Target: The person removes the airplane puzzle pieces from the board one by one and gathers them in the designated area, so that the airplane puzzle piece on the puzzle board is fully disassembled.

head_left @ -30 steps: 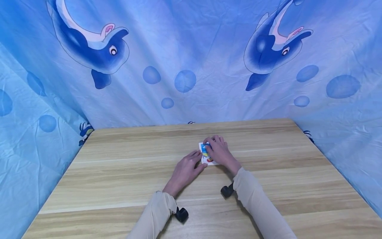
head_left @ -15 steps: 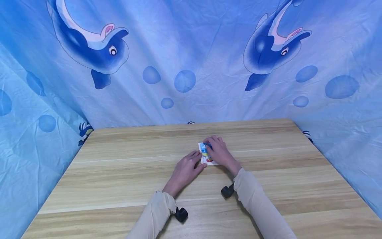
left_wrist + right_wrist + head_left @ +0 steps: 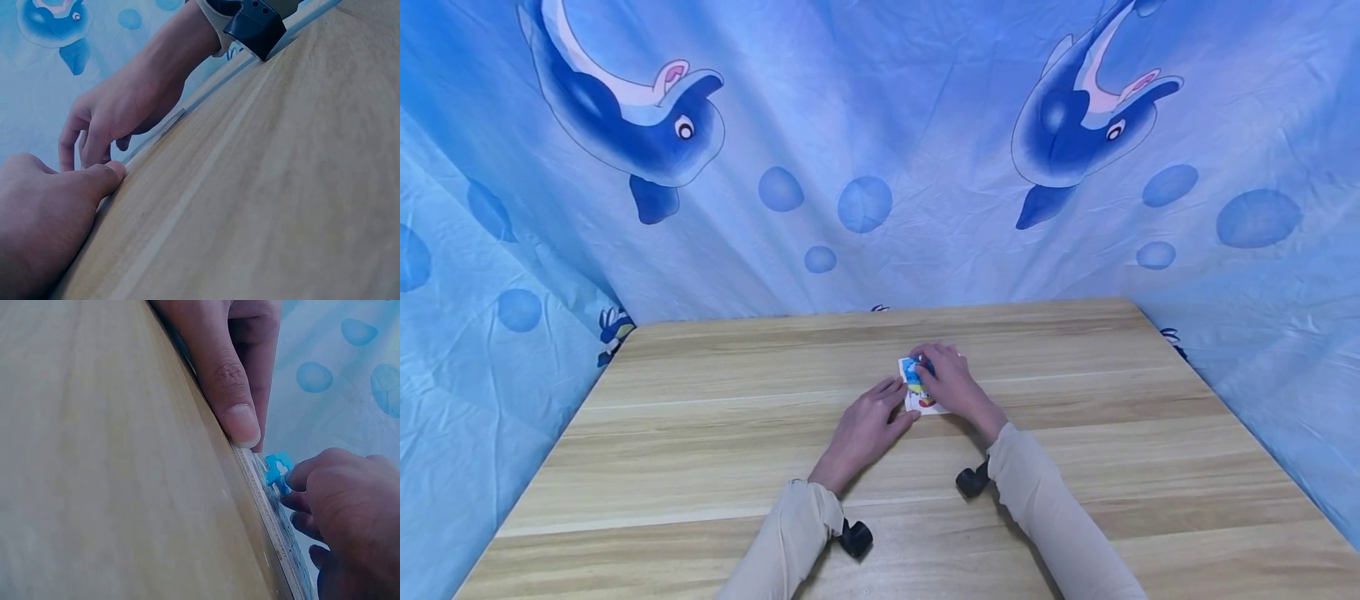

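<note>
A small picture jigsaw puzzle (image 3: 917,390) with a white border lies flat near the middle of the table. My left hand (image 3: 867,425) rests at its left side, fingers along the edge and thumb at the near corner. In the right wrist view the left thumb (image 3: 242,424) presses against the thin side of the board (image 3: 265,506). Over the upper part of the puzzle, my right hand (image 3: 953,379) pinches a light-blue jigsaw piece (image 3: 278,474) between thumb and finger. That piece stands tilted at the board's surface. The right hand hides much of the puzzle's right side.
The wooden table (image 3: 700,467) stretches out around both hands. Behind it hangs a blue curtain (image 3: 955,250) printed with dolphins and bubbles. Black wrist cameras sit below the left cuff (image 3: 856,540) and the right cuff (image 3: 973,481).
The right hand's fingers have shifted slightly toward me over the puzzle, and a bit more of the blue picture's white detail shows. The left hand has stayed in place.
</note>
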Tool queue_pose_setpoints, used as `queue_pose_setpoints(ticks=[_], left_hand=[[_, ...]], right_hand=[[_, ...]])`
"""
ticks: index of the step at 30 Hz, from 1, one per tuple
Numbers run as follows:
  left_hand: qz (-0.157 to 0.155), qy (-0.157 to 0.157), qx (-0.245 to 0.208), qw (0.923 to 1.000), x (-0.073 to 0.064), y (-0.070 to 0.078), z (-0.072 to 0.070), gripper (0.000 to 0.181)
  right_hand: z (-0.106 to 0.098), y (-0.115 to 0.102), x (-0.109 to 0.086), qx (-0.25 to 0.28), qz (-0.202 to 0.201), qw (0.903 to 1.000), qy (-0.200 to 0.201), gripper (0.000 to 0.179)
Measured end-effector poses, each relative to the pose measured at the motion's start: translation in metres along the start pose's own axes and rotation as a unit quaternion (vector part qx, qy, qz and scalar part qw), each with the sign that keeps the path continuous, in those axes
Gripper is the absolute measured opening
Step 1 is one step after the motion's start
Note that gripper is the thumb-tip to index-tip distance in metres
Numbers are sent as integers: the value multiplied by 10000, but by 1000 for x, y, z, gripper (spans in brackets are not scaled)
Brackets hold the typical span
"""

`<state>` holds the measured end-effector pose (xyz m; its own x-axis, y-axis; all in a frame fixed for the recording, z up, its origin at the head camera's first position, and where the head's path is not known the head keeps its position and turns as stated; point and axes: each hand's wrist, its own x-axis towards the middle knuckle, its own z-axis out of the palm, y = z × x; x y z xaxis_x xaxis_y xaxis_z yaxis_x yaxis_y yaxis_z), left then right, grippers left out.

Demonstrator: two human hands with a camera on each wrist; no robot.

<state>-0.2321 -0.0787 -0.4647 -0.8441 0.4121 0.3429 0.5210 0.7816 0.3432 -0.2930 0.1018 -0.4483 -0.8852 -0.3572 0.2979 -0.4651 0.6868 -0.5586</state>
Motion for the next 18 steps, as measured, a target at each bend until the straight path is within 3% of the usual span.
queue_pose_setpoints(ticks=[9, 18], left_hand=[[18, 29, 45, 10000, 0, 0, 0, 55], [-37, 2, 13, 10000, 0, 0, 1, 54]], right_hand=[[1, 1, 2, 550, -106, 9983, 150, 20], [-2, 4, -1, 1329, 295, 9904, 236, 22]])
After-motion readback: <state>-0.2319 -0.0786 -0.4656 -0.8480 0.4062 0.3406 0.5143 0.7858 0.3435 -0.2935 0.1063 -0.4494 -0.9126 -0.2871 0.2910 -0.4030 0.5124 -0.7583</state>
